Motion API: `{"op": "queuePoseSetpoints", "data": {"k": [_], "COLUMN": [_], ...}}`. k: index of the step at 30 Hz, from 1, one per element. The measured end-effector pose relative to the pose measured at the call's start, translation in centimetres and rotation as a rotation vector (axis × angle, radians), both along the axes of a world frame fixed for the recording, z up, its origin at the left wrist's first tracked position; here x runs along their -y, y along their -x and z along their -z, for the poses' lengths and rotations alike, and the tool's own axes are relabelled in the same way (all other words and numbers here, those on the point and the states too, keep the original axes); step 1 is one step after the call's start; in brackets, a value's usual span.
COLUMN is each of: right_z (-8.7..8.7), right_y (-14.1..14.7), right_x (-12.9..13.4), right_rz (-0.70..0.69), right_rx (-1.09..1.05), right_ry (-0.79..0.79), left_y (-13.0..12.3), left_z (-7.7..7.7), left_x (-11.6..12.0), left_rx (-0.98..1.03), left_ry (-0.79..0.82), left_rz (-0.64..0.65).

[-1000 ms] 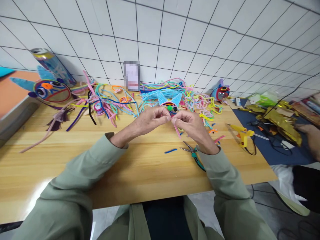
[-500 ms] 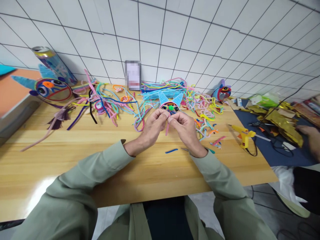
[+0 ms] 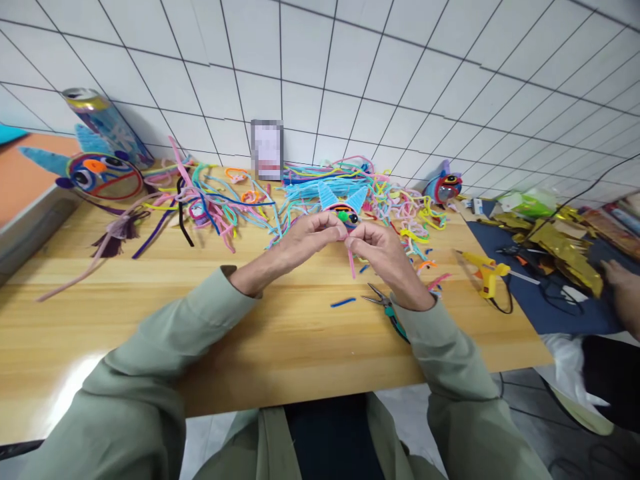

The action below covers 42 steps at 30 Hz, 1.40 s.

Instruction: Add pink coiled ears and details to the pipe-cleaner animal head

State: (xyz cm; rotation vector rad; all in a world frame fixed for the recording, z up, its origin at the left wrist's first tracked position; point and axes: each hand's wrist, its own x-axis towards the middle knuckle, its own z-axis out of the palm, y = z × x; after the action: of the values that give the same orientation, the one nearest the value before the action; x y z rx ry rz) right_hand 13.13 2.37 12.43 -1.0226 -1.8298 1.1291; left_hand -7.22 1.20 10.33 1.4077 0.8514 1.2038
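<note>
Against the view from half a second earlier, the hands sit farther apart, with the left hand (image 3: 313, 235) angled lower and flatter across and the right hand (image 3: 383, 247) swung out toward 4 o'clock. That shift brings the needle-nose pliers (image 3: 385, 308) back into sight at 5 o'clock from the fingertips, and the left eye of the blue-eared pipe-cleaner figure (image 3: 343, 217) now hides behind the left hand. Both wrists hang above the wooden tabletop (image 3: 280, 333); the left forearm slants in from 8 o'clock, the right from between 4 and 5. Each hand is closed to a fine pinch — thumb against forefinger, the tips nearly meeting — and between them they hold a pink pipe cleaner (image 3: 351, 263). Its free end dangles toward 6 o'clock, whereas earlier it leans a little left. The figure sits at 12 o'clock, just beyond the fingertips; whether the pink pipe cleaner touches it cannot be told. A blue pipe-cleaner snippet (image 3: 343, 302) lies at 6 o'clock, and a yellow glue gun (image 3: 487, 270) at 3 o'clock, both unmoved.
</note>
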Motion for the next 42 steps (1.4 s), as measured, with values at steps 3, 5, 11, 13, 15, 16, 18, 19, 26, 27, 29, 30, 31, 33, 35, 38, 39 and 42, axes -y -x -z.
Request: {"op": "queuePoseSetpoints", "data": {"k": [3,5,11,13,15,16,18,19,26,27,29,30,31,33,35,38,39,42], "right_z": [-0.2,-0.2,0.5,0.9,1.2,1.3,1.5,1.6,2.1,2.2,2.4,2.5,2.6,2.7,2.5,1.9,1.6,0.8], "right_y": [-0.2,-0.2,0.3,0.7,1.2,1.4,1.8,1.9,2.4,2.5,2.8,2.9,3.0,3.0,2.7,1.9,1.6,0.7], "right_x": [0.1,0.1,0.2,0.5,0.8,1.0,1.3,1.4,1.7,1.7,1.8,1.8,1.9,1.8,1.5,0.9,0.6,0.2], "right_rz": [-0.023,-0.026,0.046,0.076,0.109,0.124,0.142,0.146,0.138,0.138,0.139,0.140,0.140,0.139,0.136,0.126,0.112,0.048], "right_rx": [0.023,0.025,-0.030,-0.050,-0.053,-0.054,-0.063,-0.074,-0.157,-0.165,-0.178,-0.184,-0.191,-0.201,-0.192,-0.142,-0.117,-0.052], "right_ry": [-0.020,-0.025,-0.023,-0.032,-0.044,-0.050,-0.060,-0.063,-0.040,-0.030,-0.020,-0.020,-0.021,-0.022,-0.016,0.003,0.012,0.019], "left_y": [0.8,0.7,-0.6,-1.3,-1.9,-2.2,-2.8,-3.0,-3.7,-3.8,-4.1,-4.2,-4.3,-4.5,-4.3,-3.1,-2.5,-0.4], "left_z": [-0.5,-0.7,-0.6,-0.1,0.5,0.7,1.0,1.0,0.7,0.8,1.1,1.2,1.4,1.6,1.5,0.9,0.7,0.0], "left_x": [-0.2,-0.1,0.8,1.2,1.5,1.6,1.9,2.0,3.0,3.1,3.4,3.5,3.5,3.5,3.1,1.9,1.4,-0.1], "left_rx": [-0.137,-0.140,0.107,0.191,0.274,0.318,0.405,0.444,0.554,0.553,0.552,0.553,0.552,0.544,0.533,0.475,0.421,0.125], "left_ry": [-0.091,-0.109,-0.050,-0.001,0.056,0.084,0.137,0.166,0.309,0.310,0.308,0.307,0.305,0.307,0.299,0.235,0.195,0.021], "left_rz": [0.006,-0.001,-0.126,-0.175,-0.213,-0.223,-0.222,-0.210,-0.190,-0.201,-0.216,-0.218,-0.219,-0.210,-0.190,-0.131,-0.106,-0.022]}}
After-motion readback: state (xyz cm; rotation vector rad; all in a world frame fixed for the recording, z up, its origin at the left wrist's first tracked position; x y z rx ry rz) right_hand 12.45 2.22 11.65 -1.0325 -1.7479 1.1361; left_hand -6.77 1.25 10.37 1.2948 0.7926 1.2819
